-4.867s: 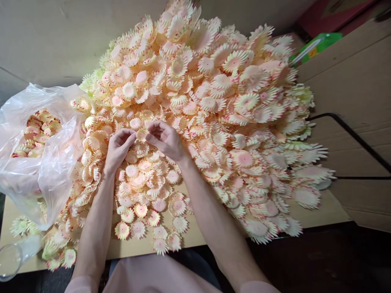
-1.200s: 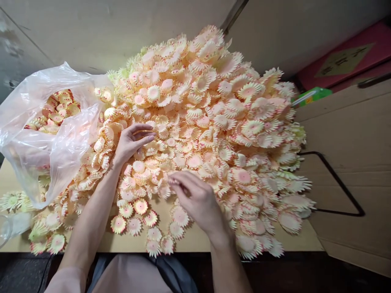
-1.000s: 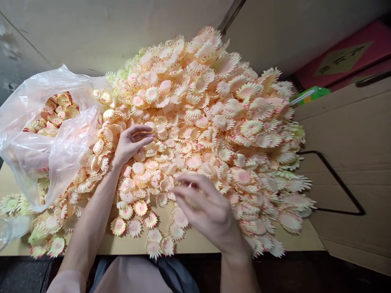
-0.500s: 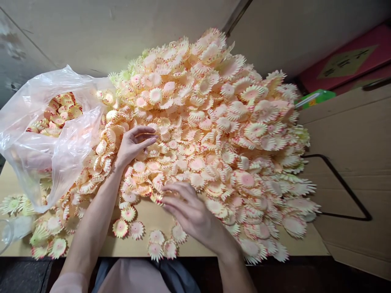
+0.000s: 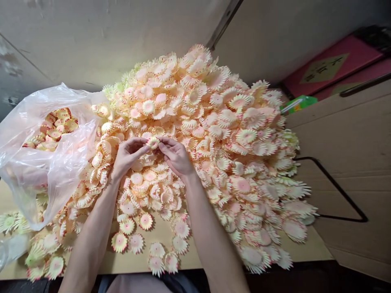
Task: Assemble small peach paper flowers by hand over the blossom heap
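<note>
Between my two hands is a small cream artificial flower petal piece [image 5: 153, 142] with a fringed, pink-tipped edge. My left hand [image 5: 130, 155] pinches its left side between thumb and fingers. On the other side, my right hand [image 5: 176, 155] grips its right edge the same way. Both hands are over a large heap of similar petal pieces [image 5: 214, 122], pale cream and pink, some cupped and some flat. Several loose petal pieces [image 5: 136, 243] lie on the table's near part, below my wrists.
A translucent plastic bag [image 5: 70, 158] with more petal pieces inside stands at the left. The tan table [image 5: 128, 264] ends close to my body. On the right are a cardboard box [image 5: 351, 162] and a red box [image 5: 332, 65]. A pale wall rises behind.
My right hand has moved up from the near edge of the heap to meet my left hand. Both now hold one petal piece. Another piece now lies on the table. The view has shifted slightly.
</note>
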A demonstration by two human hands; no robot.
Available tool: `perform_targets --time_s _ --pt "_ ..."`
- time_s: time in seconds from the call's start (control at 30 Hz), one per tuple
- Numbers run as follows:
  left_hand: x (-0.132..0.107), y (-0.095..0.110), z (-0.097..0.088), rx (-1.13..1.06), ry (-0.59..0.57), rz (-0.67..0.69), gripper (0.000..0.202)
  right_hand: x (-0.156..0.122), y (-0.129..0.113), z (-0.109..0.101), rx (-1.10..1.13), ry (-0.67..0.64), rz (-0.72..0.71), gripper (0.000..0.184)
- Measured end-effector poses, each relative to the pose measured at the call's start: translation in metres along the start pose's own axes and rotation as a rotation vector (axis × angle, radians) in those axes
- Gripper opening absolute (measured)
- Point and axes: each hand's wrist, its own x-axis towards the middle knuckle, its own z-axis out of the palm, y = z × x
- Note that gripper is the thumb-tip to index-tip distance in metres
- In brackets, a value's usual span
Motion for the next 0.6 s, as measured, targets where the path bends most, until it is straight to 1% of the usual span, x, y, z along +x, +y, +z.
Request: perform_targets --time_s 0.1,0.2,0.4,0.6 --pt "0.000 0.001 0.001 -0.004 0.006 -0.022 0.030 -0.001 0.003 -0.002 -0.009 -0.016 0.009 0.048" --pt "-0.001 0.005 0.003 0.001 0.014 -0.037 0.031 -0.003 0.003 -0.003 -0.029 -0.044 -0.017 0.048" --pt "0.000 0.011 0.006 0.098 0.099 -0.049 0.032 -0.004 -0.003 0.002 -0.178 -0.002 -0.075 0.041" --pt "0.000 0.009 0.006 0.128 0.115 -0.051 0.036 -0.008 -0.008 0.006 -0.283 0.045 -0.118 0.038"
